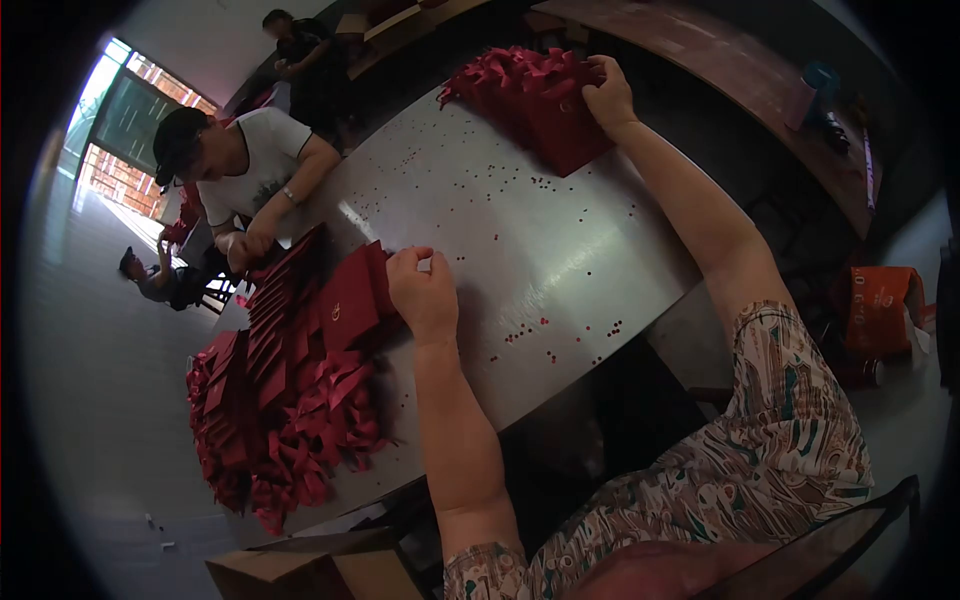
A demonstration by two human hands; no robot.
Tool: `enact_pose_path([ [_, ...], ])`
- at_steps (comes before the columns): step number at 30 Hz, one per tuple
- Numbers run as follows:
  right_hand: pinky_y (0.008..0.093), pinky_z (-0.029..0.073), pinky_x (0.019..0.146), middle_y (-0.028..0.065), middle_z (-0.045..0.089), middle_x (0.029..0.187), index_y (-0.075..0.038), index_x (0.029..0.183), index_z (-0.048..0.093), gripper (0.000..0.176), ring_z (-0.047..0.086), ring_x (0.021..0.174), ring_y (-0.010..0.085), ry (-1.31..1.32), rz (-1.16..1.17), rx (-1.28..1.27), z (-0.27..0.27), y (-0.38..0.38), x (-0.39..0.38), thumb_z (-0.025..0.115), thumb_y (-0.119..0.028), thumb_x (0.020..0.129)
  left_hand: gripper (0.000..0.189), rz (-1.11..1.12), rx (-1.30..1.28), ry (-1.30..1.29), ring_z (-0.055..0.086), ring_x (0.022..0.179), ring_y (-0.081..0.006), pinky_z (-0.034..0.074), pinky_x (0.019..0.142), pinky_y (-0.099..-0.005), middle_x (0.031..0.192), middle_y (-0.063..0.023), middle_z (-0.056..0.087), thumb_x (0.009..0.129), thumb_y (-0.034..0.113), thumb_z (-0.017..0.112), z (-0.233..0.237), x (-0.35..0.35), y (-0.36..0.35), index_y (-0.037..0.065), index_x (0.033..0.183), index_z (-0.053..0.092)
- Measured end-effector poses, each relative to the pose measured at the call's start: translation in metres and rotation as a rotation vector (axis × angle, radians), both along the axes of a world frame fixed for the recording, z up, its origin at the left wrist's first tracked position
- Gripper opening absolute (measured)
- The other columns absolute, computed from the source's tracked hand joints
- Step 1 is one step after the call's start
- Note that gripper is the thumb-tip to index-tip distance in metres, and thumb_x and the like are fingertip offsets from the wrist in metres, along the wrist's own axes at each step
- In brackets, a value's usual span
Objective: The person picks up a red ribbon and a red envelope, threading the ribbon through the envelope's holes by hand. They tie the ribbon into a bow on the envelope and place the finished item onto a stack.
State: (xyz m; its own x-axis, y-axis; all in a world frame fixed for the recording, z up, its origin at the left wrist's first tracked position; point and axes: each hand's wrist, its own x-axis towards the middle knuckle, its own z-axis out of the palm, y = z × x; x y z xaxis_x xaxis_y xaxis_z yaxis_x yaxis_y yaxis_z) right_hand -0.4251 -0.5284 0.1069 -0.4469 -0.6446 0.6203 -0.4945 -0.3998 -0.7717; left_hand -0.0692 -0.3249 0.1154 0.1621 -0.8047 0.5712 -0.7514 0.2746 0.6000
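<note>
My left hand [425, 295] is curled closed at the right edge of a dark red gift bag [350, 300] with a small gold mark. That bag leans at the end of a long row of similar red bags [275, 335], with loose ribbon loops [325, 420] bunched along the near side. At the far end of the table, my right hand [610, 100] grips the end of a second stack of red gift bags [555, 120], its fingers bent over the edge. Ribbons stick up from the top of this stack. My left fingertips are partly hidden.
Small red dots lie scattered over the pale table [520, 240]. Across from me, a person in a white shirt [260, 150] works at the row's far end. A cardboard box [310, 575] sits below the near edge; an orange bag [880, 305] is at right. Other people are farther back.
</note>
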Motion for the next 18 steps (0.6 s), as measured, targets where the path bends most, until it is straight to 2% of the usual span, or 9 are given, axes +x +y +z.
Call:
enact_pose_path([
  [2, 0.0391, 0.047, 0.094, 0.0151, 0.059, 0.109, -0.009, 0.116, 0.056, 0.045, 0.058, 0.104, 0.0313, 0.079, -0.028, -0.053, -0.005, -0.007, -0.003, 0.058, -0.006, 0.071, 0.01, -0.025, -0.105, -0.075, 0.06, 0.084, -0.0334, 0.049, 0.074, -0.0405, 0.093, -0.017, 0.06, 0.079, 0.009, 0.063, -0.008, 0.003, -0.005, 0.001, 0.085, 0.063],
  [4, 0.0392, 0.047, 0.092, 0.0146, 0.061, 0.108, -0.007, 0.114, 0.057, 0.042, 0.059, 0.102, 0.0313, 0.082, -0.006, -0.072, -0.007, -0.008, -0.002, 0.057, -0.006, 0.072, 0.013, 0.015, -0.118, -0.097, 0.062, 0.083, -0.0327, 0.049, 0.076, -0.038, 0.088, -0.0163, 0.062, 0.077, 0.012, 0.066, -0.008, -0.001, -0.003, 0.002, 0.084, 0.066],
  [5, 0.0392, 0.047, 0.092, 0.0149, 0.062, 0.107, -0.006, 0.115, 0.057, 0.041, 0.06, 0.101, 0.0313, 0.09, 0.019, -0.088, -0.009, -0.009, -0.007, 0.057, -0.007, 0.073, 0.012, 0.002, -0.095, -0.074, 0.061, 0.084, -0.0337, 0.049, 0.075, -0.0388, 0.087, -0.0168, 0.062, 0.077, 0.012, 0.065, -0.01, -0.004, -0.002, 0.002, 0.083, 0.066],
  [8, 0.039, 0.047, 0.092, 0.0171, 0.059, 0.116, -0.005, 0.119, 0.057, 0.043, 0.059, 0.104, 0.0307, 0.123, -0.114, 0.013, 0.003, 0.005, -0.007, 0.059, -0.011, 0.077, 0.013, -0.043, -0.037, -0.073, 0.061, 0.083, -0.0355, 0.049, 0.075, -0.0413, 0.086, -0.0173, 0.062, 0.077, 0.014, 0.063, -0.013, -0.012, 0.0, 0.002, 0.082, 0.065],
  [11, 0.0372, 0.048, 0.091, 0.0159, 0.059, 0.116, -0.005, 0.119, 0.058, 0.041, 0.06, 0.103, 0.0286, 0.143, -0.152, -0.102, 0.014, 0.017, 0.007, 0.061, -0.015, 0.079, 0.014, -0.021, 0.01, -0.018, 0.061, 0.082, -0.0351, 0.049, 0.075, -0.042, 0.085, -0.0169, 0.064, 0.077, 0.015, 0.063, -0.012, -0.02, 0.003, 0.002, 0.082, 0.064],
  [13, 0.034, 0.049, 0.09, 0.0109, 0.062, 0.11, -0.006, 0.116, 0.06, 0.036, 0.061, 0.1, 0.024, 0.06, 0.063, -0.108, 0.04, 0.045, 0.042, 0.062, -0.015, 0.082, 0.014, -0.052, 0.062, -0.034, 0.063, 0.083, -0.0342, 0.05, 0.075, -0.0415, 0.085, -0.0165, 0.065, 0.077, 0.015, 0.063, -0.013, -0.023, 0.001, 0.002, 0.082, 0.065],
  [15, 0.0314, 0.049, 0.087, 0.0067, 0.064, 0.105, -0.006, 0.115, 0.061, 0.031, 0.062, 0.097, 0.0195, 0.24, 0.306, -0.192, 0.061, 0.072, 0.095, 0.063, -0.015, 0.085, 0.014, -0.073, 0.091, -0.041, 0.062, 0.083, -0.0348, 0.05, 0.075, -0.0428, 0.087, -0.0163, 0.063, 0.077, 0.015, 0.064, -0.014, -0.025, 0.003, 0.002, 0.084, 0.064],
  [17, 0.031, 0.049, 0.085, 0.0073, 0.063, 0.104, -0.006, 0.112, 0.061, 0.029, 0.062, 0.098, 0.0196, 0.381, 0.747, -0.201, 0.07, 0.096, 0.154, 0.065, -0.014, 0.084, 0.015, -0.118, 0.113, -0.047, 0.061, 0.083, -0.0354, 0.05, 0.076, -0.0441, 0.089, -0.0161, 0.062, 0.077, 0.015, 0.064, -0.011, -0.03, 0.005, 0.003, 0.085, 0.063],
  [18, 0.0335, 0.049, 0.085, 0.01, 0.063, 0.106, -0.005, 0.111, 0.061, 0.032, 0.062, 0.098, 0.0239, 0.587, 0.814, -0.273, 0.074, 0.106, 0.183, 0.068, -0.014, 0.081, 0.015, -0.135, 0.175, -0.067, 0.063, 0.084, -0.0344, 0.05, 0.077, -0.0429, 0.088, -0.0161, 0.064, 0.077, 0.015, 0.064, -0.009, -0.033, 0.007, 0.002, 0.084, 0.064],
])
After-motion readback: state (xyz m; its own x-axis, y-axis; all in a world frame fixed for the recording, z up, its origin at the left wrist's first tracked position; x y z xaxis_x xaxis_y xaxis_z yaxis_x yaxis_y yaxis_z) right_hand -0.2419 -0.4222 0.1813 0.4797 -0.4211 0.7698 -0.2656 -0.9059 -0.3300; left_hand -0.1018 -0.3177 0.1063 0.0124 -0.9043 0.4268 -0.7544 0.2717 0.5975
